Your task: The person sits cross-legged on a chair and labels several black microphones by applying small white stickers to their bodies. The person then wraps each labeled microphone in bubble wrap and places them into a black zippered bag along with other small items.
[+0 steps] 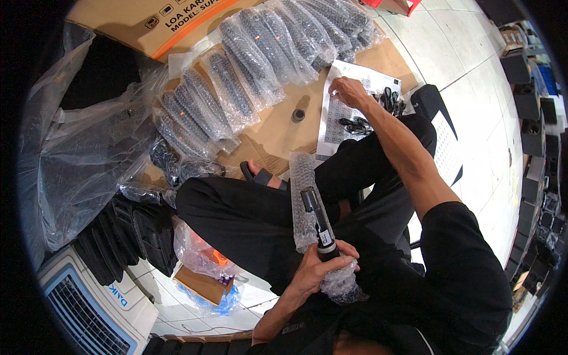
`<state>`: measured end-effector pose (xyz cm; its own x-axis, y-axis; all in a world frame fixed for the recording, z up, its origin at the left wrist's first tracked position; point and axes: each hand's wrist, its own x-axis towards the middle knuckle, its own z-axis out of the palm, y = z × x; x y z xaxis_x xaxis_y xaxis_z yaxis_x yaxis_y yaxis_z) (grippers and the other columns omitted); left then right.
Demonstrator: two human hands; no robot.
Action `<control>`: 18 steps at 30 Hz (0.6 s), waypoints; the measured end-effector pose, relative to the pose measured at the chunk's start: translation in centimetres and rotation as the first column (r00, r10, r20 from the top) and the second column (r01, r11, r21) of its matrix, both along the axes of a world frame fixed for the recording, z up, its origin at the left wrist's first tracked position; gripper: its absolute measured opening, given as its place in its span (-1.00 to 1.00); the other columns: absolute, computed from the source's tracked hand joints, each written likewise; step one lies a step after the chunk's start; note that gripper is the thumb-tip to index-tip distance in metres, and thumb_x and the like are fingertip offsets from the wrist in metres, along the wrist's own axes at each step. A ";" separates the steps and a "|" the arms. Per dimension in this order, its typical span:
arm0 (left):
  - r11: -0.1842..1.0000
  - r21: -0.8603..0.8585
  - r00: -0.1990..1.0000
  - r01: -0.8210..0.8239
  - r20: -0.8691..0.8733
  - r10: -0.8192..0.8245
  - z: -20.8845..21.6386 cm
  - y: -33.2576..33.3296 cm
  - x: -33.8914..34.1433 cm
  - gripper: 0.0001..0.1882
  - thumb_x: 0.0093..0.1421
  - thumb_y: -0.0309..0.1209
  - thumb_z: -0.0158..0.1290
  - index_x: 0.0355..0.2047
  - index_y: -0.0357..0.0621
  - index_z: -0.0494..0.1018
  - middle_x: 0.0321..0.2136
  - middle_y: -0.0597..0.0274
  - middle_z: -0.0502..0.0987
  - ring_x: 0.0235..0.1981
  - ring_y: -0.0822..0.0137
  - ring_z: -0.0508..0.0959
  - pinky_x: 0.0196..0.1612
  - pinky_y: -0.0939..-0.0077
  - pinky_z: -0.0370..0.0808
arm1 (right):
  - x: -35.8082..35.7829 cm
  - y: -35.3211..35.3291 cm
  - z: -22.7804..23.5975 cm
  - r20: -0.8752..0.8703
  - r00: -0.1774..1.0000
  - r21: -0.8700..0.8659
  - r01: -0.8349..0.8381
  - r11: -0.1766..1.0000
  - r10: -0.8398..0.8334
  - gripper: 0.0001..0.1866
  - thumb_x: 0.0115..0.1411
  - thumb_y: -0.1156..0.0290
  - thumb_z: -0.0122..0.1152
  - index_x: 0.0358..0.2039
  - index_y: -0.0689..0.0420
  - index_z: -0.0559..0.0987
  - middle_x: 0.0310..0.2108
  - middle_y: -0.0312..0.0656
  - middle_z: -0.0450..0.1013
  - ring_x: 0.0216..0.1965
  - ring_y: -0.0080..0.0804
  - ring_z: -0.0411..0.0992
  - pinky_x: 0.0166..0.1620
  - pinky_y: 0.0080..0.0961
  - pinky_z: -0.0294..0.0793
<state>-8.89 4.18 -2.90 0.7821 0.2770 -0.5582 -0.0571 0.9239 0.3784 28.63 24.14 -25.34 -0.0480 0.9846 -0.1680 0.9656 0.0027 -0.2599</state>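
Observation:
My left hand point(319, 266) is closed around a black handheld microphone point(323, 232), held upright over my lap with its slim open end up and a small white label on its body. Bubble wrap point(343, 283) covers its lower end, and a long bubble-wrap sleeve point(305, 183) lies beside it across my leg. My right hand point(350, 92) reaches far right, fingertips pinched together at the upper left part of a white sheet of small printed stickers point(332, 127). What the fingertips hold, if anything, is too small to tell. Black coiled cables point(357, 126) rest on that sheet.
Bubble-wrapped black microphones point(248, 56) line the cardboard point(278, 139) in an arc. A small round black cap point(297, 115) stands before them. A large carton point(130, 23) is behind; plastic sheeting point(77, 160) and an air cooler point(89, 302) are at left. A small open box point(204, 286) lies near.

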 end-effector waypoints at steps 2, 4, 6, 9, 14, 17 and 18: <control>1.000 -0.005 1.000 -0.004 0.004 0.004 0.0 0.0 0.0 -0.78 0.10 -0.39 0.24 -0.27 -0.26 0.57 -0.33 0.07 0.61 -0.34 0.25 0.67 -0.18 0.26 0.65 | 0.0 0.0 0.1 -0.002 1.000 0.011 -0.005 1.000 0.005 -0.81 0.03 0.46 0.32 -0.30 -0.04 0.69 -0.27 -0.19 0.59 -0.22 -0.16 0.56 -0.20 -0.27 0.56; 1.000 -0.019 1.000 -0.003 -0.003 0.003 0.0 0.0 0.0 -0.78 0.09 -0.41 0.23 -0.28 -0.26 0.56 -0.32 0.06 0.59 -0.34 0.24 0.67 -0.19 0.26 0.65 | 0.0 -0.2 0.1 -0.009 1.000 0.040 -0.019 0.999 0.019 -0.81 0.03 0.46 0.32 -0.30 -0.04 0.69 -0.25 -0.20 0.59 -0.21 -0.17 0.56 -0.20 -0.27 0.56; 0.999 -0.037 1.000 0.004 -0.020 -0.005 0.0 -0.1 0.0 -0.80 0.06 -0.44 0.21 -0.31 -0.28 0.54 -0.31 0.04 0.57 -0.33 0.21 0.66 -0.20 0.25 0.65 | 0.0 -0.3 0.1 -0.012 1.000 0.043 -0.018 0.999 0.019 -0.82 0.03 0.46 0.32 -0.30 -0.04 0.69 -0.24 -0.22 0.58 -0.19 -0.17 0.56 -0.19 -0.28 0.56; 1.000 -0.028 1.000 -0.011 0.008 0.011 -0.1 0.0 -0.1 -0.78 0.10 -0.41 0.23 -0.27 -0.26 0.56 -0.33 0.07 0.61 -0.34 0.26 0.67 -0.19 0.28 0.66 | -0.1 -0.2 0.2 -0.014 1.000 0.025 -0.007 1.000 0.007 -0.82 0.03 0.45 0.32 -0.31 -0.04 0.69 -0.22 -0.22 0.58 -0.18 -0.18 0.55 -0.18 -0.29 0.56; 0.999 -0.033 1.000 -0.010 0.005 0.010 -0.1 0.0 -0.1 -0.79 0.10 -0.44 0.23 -0.27 -0.27 0.56 -0.33 0.08 0.61 -0.34 0.26 0.67 -0.18 0.29 0.66 | 0.0 -0.4 0.0 0.000 1.000 0.032 0.000 0.999 0.000 -0.83 0.03 0.45 0.33 -0.31 -0.04 0.69 -0.25 -0.22 0.58 -0.18 -0.18 0.55 -0.18 -0.28 0.55; 1.000 -0.024 1.000 -0.005 0.005 0.005 0.1 0.2 -0.1 -0.80 0.10 -0.44 0.23 -0.27 -0.27 0.56 -0.33 0.08 0.61 -0.34 0.26 0.67 -0.18 0.29 0.66 | 0.2 -0.4 0.1 -0.014 1.000 0.013 -0.014 1.000 0.015 -0.79 0.04 0.44 0.32 -0.26 -0.02 0.68 -0.20 -0.22 0.56 -0.16 -0.17 0.54 -0.15 -0.28 0.55; 1.000 -0.018 1.000 -0.006 0.005 0.006 0.1 0.2 -0.1 -0.80 0.10 -0.45 0.23 -0.27 -0.27 0.56 -0.33 0.08 0.61 -0.34 0.27 0.67 -0.18 0.29 0.65 | 0.0 -0.4 0.3 -0.024 1.000 0.020 -0.005 1.000 0.005 -0.78 0.05 0.44 0.31 -0.24 -0.02 0.67 -0.17 -0.22 0.55 -0.14 -0.17 0.53 -0.14 -0.28 0.55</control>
<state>-8.98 4.37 -2.82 0.7829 0.2722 -0.5594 -0.0648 0.9300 0.3618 28.60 23.69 -25.09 -0.0565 0.9875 -0.1469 0.9592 0.0128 -0.2825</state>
